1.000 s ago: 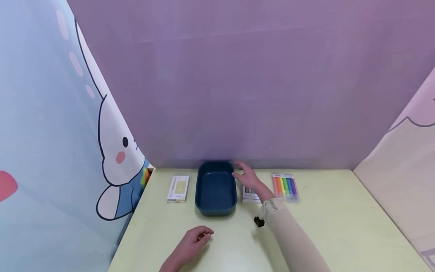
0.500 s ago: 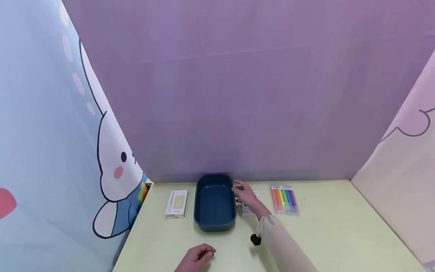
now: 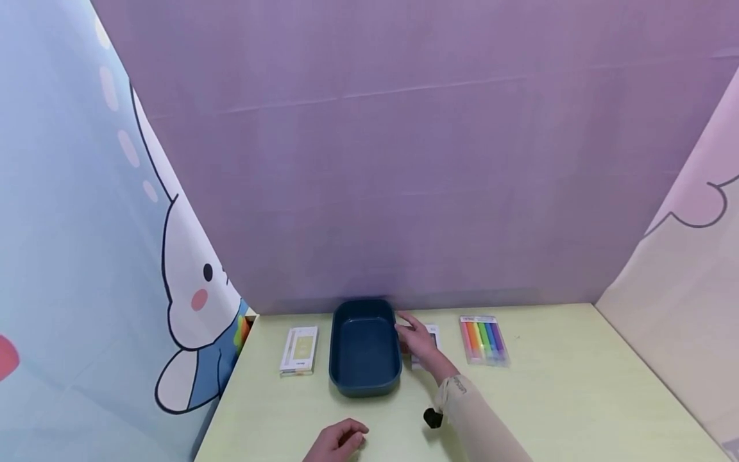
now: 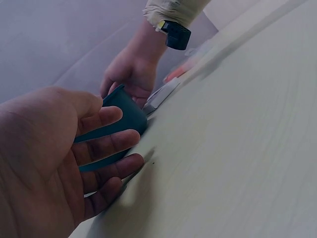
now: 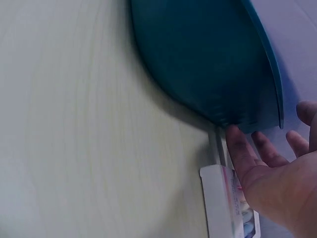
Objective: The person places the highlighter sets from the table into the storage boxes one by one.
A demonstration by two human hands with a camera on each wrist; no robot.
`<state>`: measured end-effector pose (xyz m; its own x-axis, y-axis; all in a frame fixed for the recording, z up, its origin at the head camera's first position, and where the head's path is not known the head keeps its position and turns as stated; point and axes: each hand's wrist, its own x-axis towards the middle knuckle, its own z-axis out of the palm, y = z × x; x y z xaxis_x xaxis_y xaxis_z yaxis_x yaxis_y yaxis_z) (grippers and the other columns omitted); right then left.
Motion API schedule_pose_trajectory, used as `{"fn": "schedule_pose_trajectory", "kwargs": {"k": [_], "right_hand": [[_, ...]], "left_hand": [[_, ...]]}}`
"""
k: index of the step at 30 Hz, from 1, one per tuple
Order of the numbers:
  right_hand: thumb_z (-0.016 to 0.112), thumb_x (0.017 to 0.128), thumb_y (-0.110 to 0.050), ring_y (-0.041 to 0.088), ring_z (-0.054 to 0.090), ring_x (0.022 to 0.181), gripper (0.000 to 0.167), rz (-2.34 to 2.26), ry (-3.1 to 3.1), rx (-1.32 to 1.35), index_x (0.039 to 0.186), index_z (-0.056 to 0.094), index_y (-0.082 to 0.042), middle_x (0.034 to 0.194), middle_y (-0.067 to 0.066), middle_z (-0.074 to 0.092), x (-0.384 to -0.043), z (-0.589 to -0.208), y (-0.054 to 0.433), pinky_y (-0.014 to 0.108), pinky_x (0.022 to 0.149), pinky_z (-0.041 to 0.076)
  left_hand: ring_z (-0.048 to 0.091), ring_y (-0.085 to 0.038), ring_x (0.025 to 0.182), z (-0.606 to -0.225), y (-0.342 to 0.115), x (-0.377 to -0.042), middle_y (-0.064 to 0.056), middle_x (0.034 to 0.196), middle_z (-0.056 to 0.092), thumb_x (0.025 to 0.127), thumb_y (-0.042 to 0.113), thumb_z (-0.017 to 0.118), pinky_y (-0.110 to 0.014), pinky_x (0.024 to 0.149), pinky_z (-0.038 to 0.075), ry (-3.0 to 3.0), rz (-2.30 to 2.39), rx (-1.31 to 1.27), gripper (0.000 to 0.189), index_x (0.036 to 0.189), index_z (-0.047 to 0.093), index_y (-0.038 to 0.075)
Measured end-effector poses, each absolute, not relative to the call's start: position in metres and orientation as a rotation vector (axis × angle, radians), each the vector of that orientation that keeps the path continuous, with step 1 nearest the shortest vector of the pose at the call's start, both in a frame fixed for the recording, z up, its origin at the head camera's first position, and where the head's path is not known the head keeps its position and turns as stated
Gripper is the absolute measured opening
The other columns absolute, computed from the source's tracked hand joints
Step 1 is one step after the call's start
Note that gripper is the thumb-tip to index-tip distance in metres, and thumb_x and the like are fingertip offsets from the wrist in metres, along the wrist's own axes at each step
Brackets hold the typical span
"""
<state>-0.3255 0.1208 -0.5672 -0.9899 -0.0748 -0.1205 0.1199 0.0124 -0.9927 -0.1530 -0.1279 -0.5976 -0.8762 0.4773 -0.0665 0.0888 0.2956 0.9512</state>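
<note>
A dark blue-green plastic bin [image 3: 365, 389] stands upright on the table near the back. My right hand [image 3: 420, 341] is at the bin's right side, and in the right wrist view its extended fingertips [image 5: 233, 133] come right up to the outer wall. Partly hidden beneath that hand lies a white box [image 5: 217, 198] with pastel-coloured pieces showing in its window. My left hand [image 3: 339, 439] hovers in front of the bin with loosely bent fingers; nothing is in it, as the left wrist view shows its palm.
Left of the bin lies a white box [image 3: 298, 351] with a yellowish panel. A clear pack of rainbow-coloured markers [image 3: 484, 341] lies to the right. A purple cloth wall [image 3: 404, 192] rises at the table's back edge, with printed cloths on both sides.
The head view has tilted up, so the table sits lower in it. My right hand has lowered closer to the bin's right wall. The bin and packs seem to stay in place.
</note>
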Motion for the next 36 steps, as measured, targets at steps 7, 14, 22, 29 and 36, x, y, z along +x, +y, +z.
{"fn": "schedule_pose_trajectory", "kwargs": {"k": [7, 14, 22, 29, 36], "right_hand": [[0.06, 0.098, -0.022, 0.033, 0.062, 0.102, 0.051, -2.169, 2.089, 0.097, 0.145, 0.045, -0.009, 0.129, 0.025, 0.055, -0.321, -0.574, 0.12, 0.035, 0.071, 0.054], [0.058, 0.097, -0.012, 0.031, 0.064, 0.095, 0.051, -2.188, 2.081, 0.038, 0.145, 0.044, -0.005, 0.13, 0.028, 0.054, -0.317, -0.578, 0.12, 0.036, 0.071, 0.054], [0.058, 0.097, -0.011, 0.026, 0.065, 0.088, 0.047, -2.161, 2.114, 0.029, 0.143, 0.049, -0.008, 0.132, 0.025, 0.053, -0.316, -0.582, 0.118, 0.033, 0.069, 0.053], [0.056, 0.099, -0.015, 0.029, 0.064, 0.098, 0.044, -2.137, 2.153, -0.003, 0.143, 0.05, -0.011, 0.135, 0.024, 0.052, -0.319, -0.582, 0.12, 0.037, 0.073, 0.054], [0.054, 0.101, -0.016, 0.038, 0.058, 0.11, 0.045, -2.127, 2.108, -0.057, 0.145, 0.046, -0.009, 0.14, 0.025, 0.046, -0.32, -0.577, 0.121, 0.038, 0.078, 0.053]], "left_hand": [[0.054, -0.007, 0.071, -0.599, -0.129, -0.154, -0.002, 0.089, 0.065, 0.101, 0.025, 0.053, -0.024, 0.065, 0.044, 2.212, 1.602, 0.504, 0.026, 0.109, 0.068, 0.006], [0.056, -0.009, 0.075, -0.595, -0.135, -0.154, -0.003, 0.093, 0.066, 0.102, 0.025, 0.052, -0.025, 0.067, 0.045, 2.231, 1.605, 0.488, 0.026, 0.11, 0.067, 0.005], [0.056, -0.005, 0.072, -0.596, -0.143, -0.152, -0.003, 0.089, 0.066, 0.101, 0.018, 0.052, -0.023, 0.066, 0.045, 2.322, 1.638, 0.503, 0.027, 0.119, 0.061, 0.001], [0.055, -0.012, 0.074, -0.588, -0.154, -0.159, -0.004, 0.092, 0.065, 0.1, 0.018, 0.055, -0.025, 0.064, 0.044, 2.377, 1.608, 0.362, 0.025, 0.119, 0.062, 0.003], [0.056, -0.02, 0.08, -0.582, -0.183, -0.174, -0.007, 0.095, 0.064, 0.1, 0.016, 0.054, -0.027, 0.063, 0.045, 2.485, 1.601, 0.274, 0.025, 0.121, 0.061, 0.003]]}}
